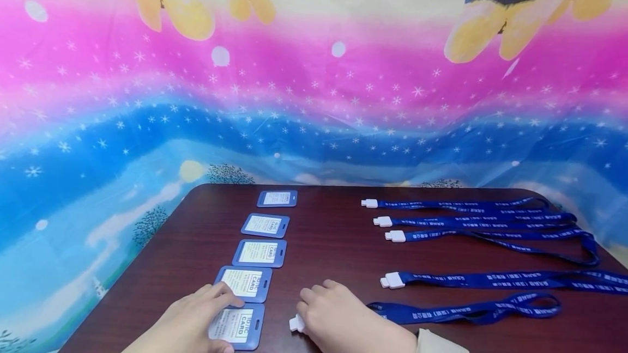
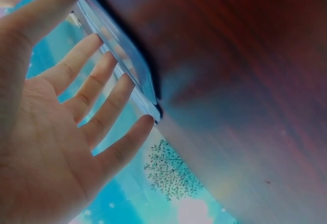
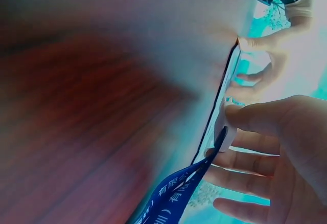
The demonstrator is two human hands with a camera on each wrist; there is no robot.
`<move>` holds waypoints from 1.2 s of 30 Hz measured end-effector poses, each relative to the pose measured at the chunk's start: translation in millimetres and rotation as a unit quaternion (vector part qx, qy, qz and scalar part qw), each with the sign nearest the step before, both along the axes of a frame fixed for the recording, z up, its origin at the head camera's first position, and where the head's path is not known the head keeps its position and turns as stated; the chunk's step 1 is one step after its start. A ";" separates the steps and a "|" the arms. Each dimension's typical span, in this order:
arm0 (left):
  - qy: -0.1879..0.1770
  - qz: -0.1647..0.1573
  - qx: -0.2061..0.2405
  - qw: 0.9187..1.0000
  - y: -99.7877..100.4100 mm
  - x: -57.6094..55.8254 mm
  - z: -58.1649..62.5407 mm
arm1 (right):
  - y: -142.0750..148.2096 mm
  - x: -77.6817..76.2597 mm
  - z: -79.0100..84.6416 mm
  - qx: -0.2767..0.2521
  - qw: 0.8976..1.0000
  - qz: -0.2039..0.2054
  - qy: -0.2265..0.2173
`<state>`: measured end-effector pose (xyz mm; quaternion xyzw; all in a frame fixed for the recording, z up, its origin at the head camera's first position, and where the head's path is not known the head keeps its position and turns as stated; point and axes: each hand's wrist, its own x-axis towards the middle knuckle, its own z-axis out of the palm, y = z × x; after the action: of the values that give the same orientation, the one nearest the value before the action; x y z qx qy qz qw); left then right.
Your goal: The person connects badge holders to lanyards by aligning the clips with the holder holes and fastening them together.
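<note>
Head view bright, even; wrist views hazy, with pale glare on a worktop [image 3: 102, 106] apparently out of focus.

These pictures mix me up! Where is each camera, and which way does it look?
Head: on the head, looking forward and down at the table, badge holders and blue lanyards; the left hand and right hand show.
Left wrist: worn there, looking along the palm at a badge holder; the left hand shows big.
Right wrist: worn there, looking at the white clip the right hand pinches; the left hand shows beyond.
Head and right wrist share both hands and that clip.
</note>
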<state>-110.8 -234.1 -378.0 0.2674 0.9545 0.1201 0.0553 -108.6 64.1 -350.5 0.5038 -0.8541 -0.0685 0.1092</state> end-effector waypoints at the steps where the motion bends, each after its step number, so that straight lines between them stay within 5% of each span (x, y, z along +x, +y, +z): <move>1: -0.002 0.001 0.002 1.000 0.1 0.0 -0.4 | -3.0 0.0 0.0 0.004 1.000 0.001 0.004; 11: -0.021 0.002 0.014 1.000 -5.7 3.5 -7.1 | -30.6 0.4 -2.7 0.018 0.997 -0.002 0.078; 21: -0.030 0.009 -0.008 0.999 0.5 6.6 -11.7 | -44.1 -1.7 -9.4 0.016 0.997 -0.005 0.078; 36: -0.070 0.084 0.033 0.993 13.0 10.8 -16.5 | -52.5 -2.1 -17.0 -0.010 0.996 -0.003 0.084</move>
<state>-100.0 -221.1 -394.5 0.1787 0.9629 0.1739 0.1029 -110.7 11.6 -367.6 0.4926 -0.8441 -0.1022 0.1855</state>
